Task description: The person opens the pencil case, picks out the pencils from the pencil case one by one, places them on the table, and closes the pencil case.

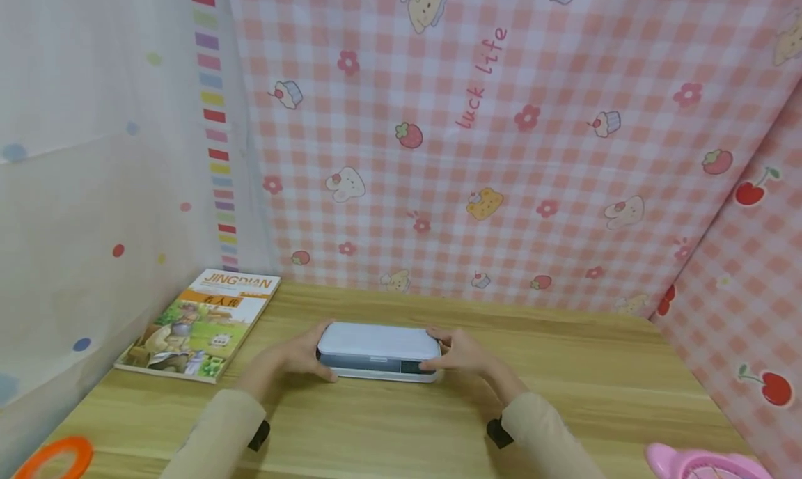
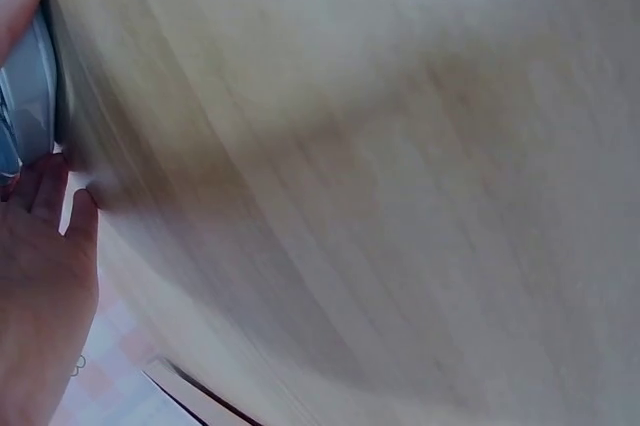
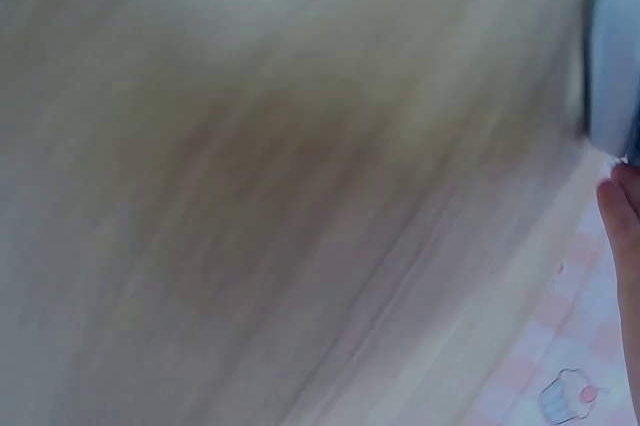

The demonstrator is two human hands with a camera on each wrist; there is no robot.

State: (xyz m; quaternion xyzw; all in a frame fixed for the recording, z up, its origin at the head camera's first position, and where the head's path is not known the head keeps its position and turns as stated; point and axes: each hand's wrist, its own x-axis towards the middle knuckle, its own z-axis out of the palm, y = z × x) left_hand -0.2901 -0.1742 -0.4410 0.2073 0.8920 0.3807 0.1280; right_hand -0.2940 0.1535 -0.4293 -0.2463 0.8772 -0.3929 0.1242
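A long pencil case (image 1: 379,340) with a pale lid, a see-through front and a small front latch lies on the wooden table. Its lid appears closed, and something dark shows through the front at the right. My left hand (image 1: 305,354) grips the left end, thumb at the front and fingers behind. At the opposite end, my right hand (image 1: 465,354) holds the case in the same way. In the left wrist view, the left hand (image 2: 45,266) touches the case's edge (image 2: 32,86). Only a few fingers of the right hand (image 3: 625,226) show in the right wrist view.
A book (image 1: 200,326) with a colourful cover lies at the table's left, by the white curtain. An orange ring-shaped thing (image 1: 78,454) is cut off at the lower left. At the lower right sits a pink thing (image 1: 667,458), partly out of view. Checked cloth (image 1: 438,256) hangs behind.
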